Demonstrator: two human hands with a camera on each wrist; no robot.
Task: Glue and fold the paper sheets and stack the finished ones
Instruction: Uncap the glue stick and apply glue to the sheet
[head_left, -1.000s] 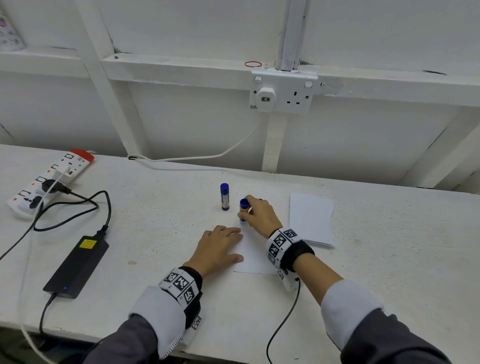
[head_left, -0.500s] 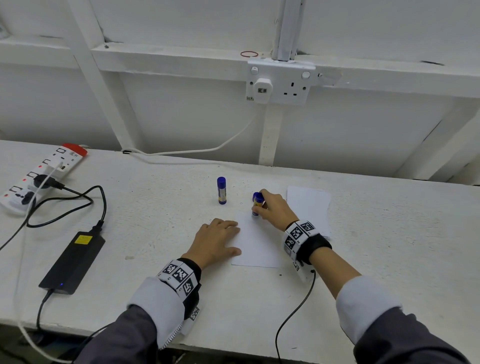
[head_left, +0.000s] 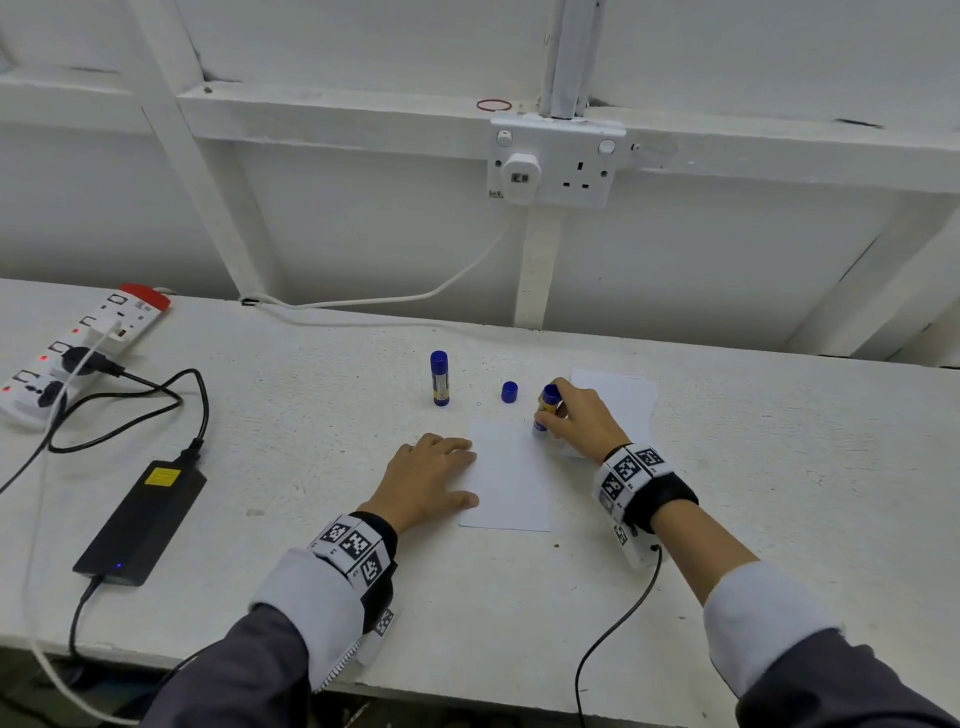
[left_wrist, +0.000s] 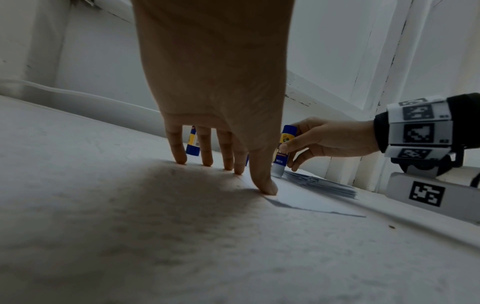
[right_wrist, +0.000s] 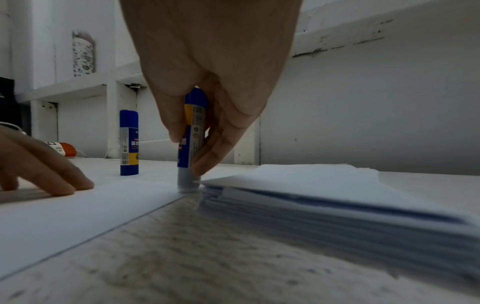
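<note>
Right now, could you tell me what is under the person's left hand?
The left hand rests flat, with its fingers and thumb pressing the left edge of a paper sheet on the table. Whatever lies beneath the palm is covered.

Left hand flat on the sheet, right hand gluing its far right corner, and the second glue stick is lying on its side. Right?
One error: the second glue stick stands upright, capped, as the head view shows. The rest holds: the left hand lies flat on the sheet, and the right hand works a glue stick at its far right corner.
</note>
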